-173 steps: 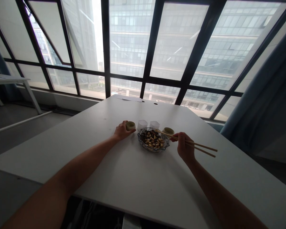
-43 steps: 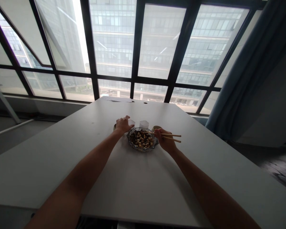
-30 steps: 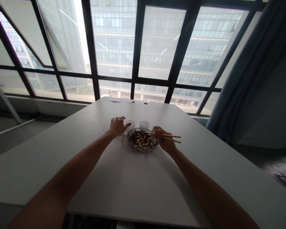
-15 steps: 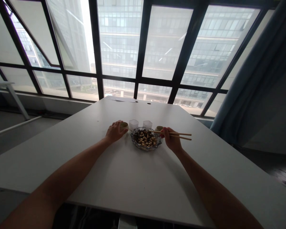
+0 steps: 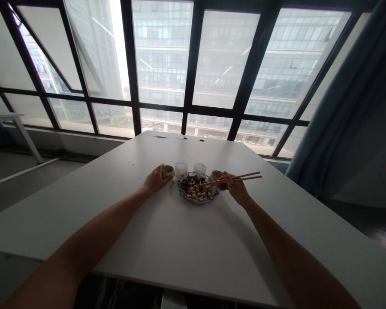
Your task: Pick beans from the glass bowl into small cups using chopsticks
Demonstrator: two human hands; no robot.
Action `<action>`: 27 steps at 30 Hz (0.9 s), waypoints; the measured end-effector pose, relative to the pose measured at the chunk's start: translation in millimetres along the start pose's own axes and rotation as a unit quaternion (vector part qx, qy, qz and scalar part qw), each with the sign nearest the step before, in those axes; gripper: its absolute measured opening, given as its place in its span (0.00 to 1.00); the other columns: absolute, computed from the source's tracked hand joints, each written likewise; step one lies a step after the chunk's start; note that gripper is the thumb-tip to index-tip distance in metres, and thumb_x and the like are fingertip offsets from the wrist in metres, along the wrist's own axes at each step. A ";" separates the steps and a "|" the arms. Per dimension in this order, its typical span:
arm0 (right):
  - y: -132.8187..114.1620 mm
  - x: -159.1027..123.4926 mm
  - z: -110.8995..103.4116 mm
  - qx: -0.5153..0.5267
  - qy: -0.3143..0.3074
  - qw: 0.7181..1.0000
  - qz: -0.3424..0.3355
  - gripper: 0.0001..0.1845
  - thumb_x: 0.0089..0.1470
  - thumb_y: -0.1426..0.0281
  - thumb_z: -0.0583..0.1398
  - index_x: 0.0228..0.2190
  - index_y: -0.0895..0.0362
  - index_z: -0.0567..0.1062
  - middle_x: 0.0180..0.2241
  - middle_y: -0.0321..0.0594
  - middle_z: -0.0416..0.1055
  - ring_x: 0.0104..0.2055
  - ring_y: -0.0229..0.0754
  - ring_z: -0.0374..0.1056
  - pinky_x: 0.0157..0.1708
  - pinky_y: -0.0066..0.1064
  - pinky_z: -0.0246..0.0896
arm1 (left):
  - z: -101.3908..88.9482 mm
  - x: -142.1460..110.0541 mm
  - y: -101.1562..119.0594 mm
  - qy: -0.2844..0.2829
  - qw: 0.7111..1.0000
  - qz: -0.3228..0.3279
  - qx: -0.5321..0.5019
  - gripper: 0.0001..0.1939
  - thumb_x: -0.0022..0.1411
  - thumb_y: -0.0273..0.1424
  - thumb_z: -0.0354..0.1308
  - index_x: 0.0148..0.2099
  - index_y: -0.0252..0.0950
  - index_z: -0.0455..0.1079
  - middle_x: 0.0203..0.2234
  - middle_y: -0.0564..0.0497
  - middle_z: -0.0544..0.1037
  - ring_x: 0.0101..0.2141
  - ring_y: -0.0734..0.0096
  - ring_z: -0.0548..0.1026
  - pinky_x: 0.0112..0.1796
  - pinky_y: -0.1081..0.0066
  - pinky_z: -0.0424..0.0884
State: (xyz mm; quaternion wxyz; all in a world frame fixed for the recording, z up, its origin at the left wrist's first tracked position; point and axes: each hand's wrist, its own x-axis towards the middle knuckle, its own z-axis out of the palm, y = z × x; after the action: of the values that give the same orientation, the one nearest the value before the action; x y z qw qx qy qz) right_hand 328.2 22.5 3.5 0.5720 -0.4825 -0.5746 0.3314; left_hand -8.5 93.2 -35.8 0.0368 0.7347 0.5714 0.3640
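Perhaps steadying it, the left hand [image 5: 155, 179] clasps a round green cup [image 5: 168, 171] while the right hand [image 5: 233, 186] holds slim wooden chopsticks [image 5: 211, 183].

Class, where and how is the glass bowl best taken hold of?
Probably best: grip the glass bowl by its jagged rim, left and right together, coming from the near side. The rim flares outward like a ledge, the clear cups stand close behind, and the chopsticks reach over from the right.
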 end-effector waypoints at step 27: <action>-18.6 -18.3 16.3 -0.022 0.062 0.988 -0.142 0.30 0.56 0.41 0.57 0.27 0.56 0.75 0.19 0.42 0.75 0.20 0.43 0.71 0.22 0.35 0.69 | 0.5 3.5 -6.1 0.027 0.992 0.099 -0.068 0.35 0.44 0.29 0.66 0.55 0.36 0.60 0.50 0.41 0.72 0.49 0.55 0.74 0.51 0.58 0.73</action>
State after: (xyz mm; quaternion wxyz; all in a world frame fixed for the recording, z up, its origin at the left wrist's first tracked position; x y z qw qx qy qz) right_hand 306.8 2.4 12.6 0.6368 -0.4285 -0.6079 0.2034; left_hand -12.9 98.5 -37.3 0.0345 0.7731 0.4708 0.4236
